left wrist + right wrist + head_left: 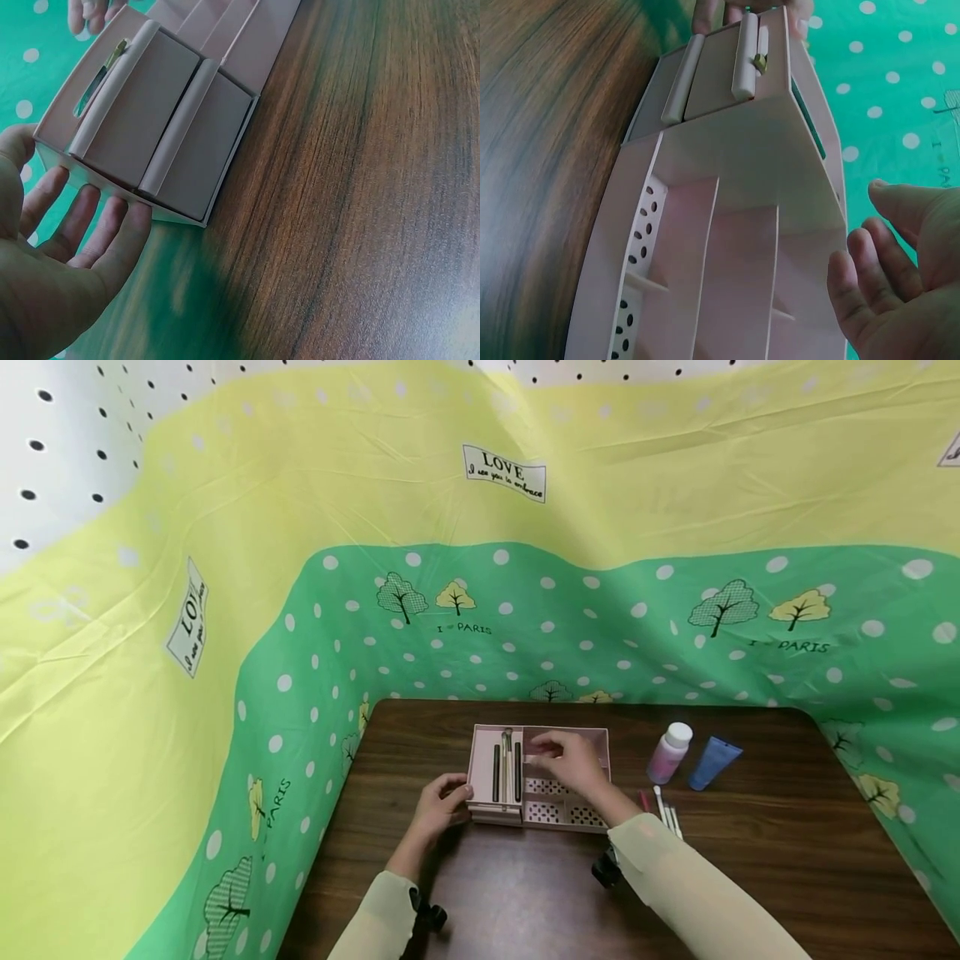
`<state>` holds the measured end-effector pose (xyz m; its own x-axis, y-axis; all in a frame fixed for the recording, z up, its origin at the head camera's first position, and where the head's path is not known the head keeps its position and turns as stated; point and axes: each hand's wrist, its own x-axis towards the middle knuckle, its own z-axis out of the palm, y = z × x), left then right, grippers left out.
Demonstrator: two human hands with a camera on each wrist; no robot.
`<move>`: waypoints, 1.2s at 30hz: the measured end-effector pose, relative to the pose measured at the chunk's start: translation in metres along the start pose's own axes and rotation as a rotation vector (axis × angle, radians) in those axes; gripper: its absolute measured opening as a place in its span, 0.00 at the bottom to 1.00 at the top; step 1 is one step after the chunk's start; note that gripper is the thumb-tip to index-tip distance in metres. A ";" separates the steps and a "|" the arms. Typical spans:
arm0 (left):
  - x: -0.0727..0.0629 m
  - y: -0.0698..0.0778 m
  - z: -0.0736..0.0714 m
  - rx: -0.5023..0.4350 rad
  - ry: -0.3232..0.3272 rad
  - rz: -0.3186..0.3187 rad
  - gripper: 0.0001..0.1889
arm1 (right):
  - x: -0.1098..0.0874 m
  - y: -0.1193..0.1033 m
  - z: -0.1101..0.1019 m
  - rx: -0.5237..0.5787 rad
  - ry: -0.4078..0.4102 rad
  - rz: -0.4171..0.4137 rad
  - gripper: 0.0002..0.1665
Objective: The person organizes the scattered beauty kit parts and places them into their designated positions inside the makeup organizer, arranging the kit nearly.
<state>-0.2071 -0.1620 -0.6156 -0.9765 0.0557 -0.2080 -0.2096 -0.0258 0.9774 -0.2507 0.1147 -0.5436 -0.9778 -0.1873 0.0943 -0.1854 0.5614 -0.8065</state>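
Note:
A pink desk organizer stands on the table. Its left part has a flat top and two drawers in front; the right part is split into compartments with perforated walls. On the flat top lie makeup brushes between two dark pencil-like sticks. My left hand touches the organizer's left side, its fingers fairly straight against the wall. My right hand hovers over the back of the compartments. In the right wrist view its fingers are relaxed, with nothing visible between them.
Right of the organizer stand a pink bottle with a white cap and a blue squeeze tube. Several slim white sticks and a reddish item lie near my right forearm. A green and yellow cloth hangs behind the table.

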 end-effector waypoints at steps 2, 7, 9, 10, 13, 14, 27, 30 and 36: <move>-0.001 0.003 0.000 -0.004 -0.003 -0.002 0.18 | -0.002 0.003 -0.003 -0.007 -0.004 0.007 0.19; 0.002 -0.004 -0.002 -0.023 0.001 0.002 0.19 | -0.005 0.011 -0.012 0.014 -0.008 0.028 0.19; 0.004 -0.008 -0.002 -0.027 0.006 0.001 0.19 | -0.006 0.014 -0.016 0.020 0.000 0.022 0.19; 0.005 -0.010 -0.002 -0.028 0.006 0.001 0.19 | -0.007 0.015 -0.018 0.020 0.007 0.023 0.18; 0.007 -0.014 -0.003 -0.022 0.004 0.003 0.20 | -0.010 0.020 -0.023 0.011 0.029 0.026 0.18; 0.008 -0.014 -0.003 -0.022 0.003 0.003 0.20 | -0.011 0.021 -0.025 0.008 0.038 0.032 0.19; 0.007 -0.013 -0.003 -0.020 0.006 -0.003 0.20 | -0.022 0.046 -0.041 -0.024 0.091 0.083 0.20; 0.007 -0.012 -0.003 -0.018 0.000 0.001 0.20 | -0.025 0.050 -0.044 -0.033 0.103 0.083 0.20; 0.007 -0.012 -0.003 -0.021 -0.004 -0.004 0.21 | -0.028 0.060 -0.049 -0.035 0.128 0.082 0.21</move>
<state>-0.2111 -0.1643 -0.6287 -0.9755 0.0597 -0.2119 -0.2147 -0.0464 0.9756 -0.2391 0.1935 -0.5662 -0.9938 -0.0373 0.1045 -0.1060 0.5990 -0.7937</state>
